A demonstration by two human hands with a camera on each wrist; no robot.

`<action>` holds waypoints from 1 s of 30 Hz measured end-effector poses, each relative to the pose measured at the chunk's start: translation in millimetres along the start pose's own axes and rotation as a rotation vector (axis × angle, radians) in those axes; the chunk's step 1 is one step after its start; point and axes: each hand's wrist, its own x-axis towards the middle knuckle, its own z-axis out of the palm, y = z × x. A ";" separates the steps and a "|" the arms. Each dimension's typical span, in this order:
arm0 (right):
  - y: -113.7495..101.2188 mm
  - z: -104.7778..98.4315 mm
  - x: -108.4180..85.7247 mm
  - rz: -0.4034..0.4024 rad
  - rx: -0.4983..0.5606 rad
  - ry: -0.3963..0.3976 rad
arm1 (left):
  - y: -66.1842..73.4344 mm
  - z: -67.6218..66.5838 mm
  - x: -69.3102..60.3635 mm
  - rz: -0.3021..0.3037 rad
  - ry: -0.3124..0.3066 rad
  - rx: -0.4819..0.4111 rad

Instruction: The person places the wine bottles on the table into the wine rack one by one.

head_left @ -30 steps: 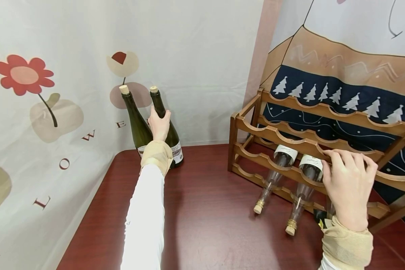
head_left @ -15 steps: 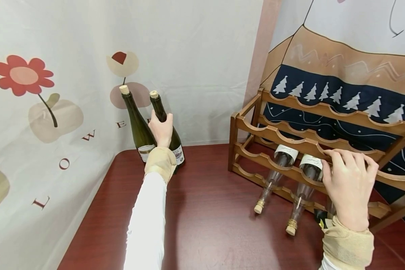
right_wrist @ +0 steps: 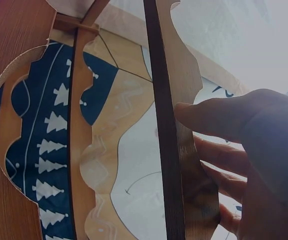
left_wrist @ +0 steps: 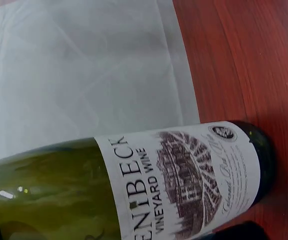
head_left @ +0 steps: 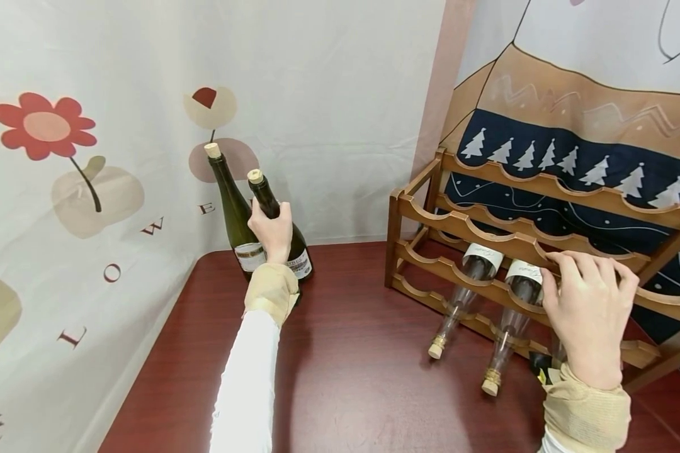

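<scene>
In the head view my left hand [head_left: 272,231] grips the neck of a green corked bottle [head_left: 300,251], which leans slightly left over the table. Its printed label [left_wrist: 179,180] fills much of the left wrist view. Just left of it stands a second green bottle [head_left: 235,217]. At the right, my right hand [head_left: 592,311] holds the top front rail of a wooden rack [head_left: 459,223]; in the right wrist view the thumb and fingers of that hand [right_wrist: 234,145] are on either side of the scalloped rail [right_wrist: 189,165].
Clear corked bottles [head_left: 476,270] lie neck-down in the rack, their necks reaching out over the red-brown table [head_left: 351,352]. A dark bottle neck lies partly hidden behind the right wrist. Printed cloths [head_left: 340,126] hang behind the table.
The gripped bottle's neck has come lower and nearer, with my left hand moving down along with it. The right hand stays on the rail.
</scene>
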 end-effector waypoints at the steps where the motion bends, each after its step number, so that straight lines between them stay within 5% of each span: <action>1: -0.3 0.1 0.1 0.004 0.003 0.008 | 0.5 -0.6 -2.1 0.004 0.006 -0.013; 11: 2.4 -2.3 -0.3 -0.010 -0.022 -0.035 | 8.2 -3.8 -22.7 0.083 0.102 -0.075; 18: 1.2 1.0 -0.1 0.008 0.010 0.014 | 35.4 -14.4 -38.1 0.116 0.184 -0.115; 24: 1.7 2.1 0.3 0.011 0.008 0.015 | 11.4 -17.5 -36.0 0.085 0.234 -0.183; 30: 0.9 2.0 -0.1 0.011 0.004 0.012 | 4.1 -26.3 -35.2 0.078 0.260 -0.248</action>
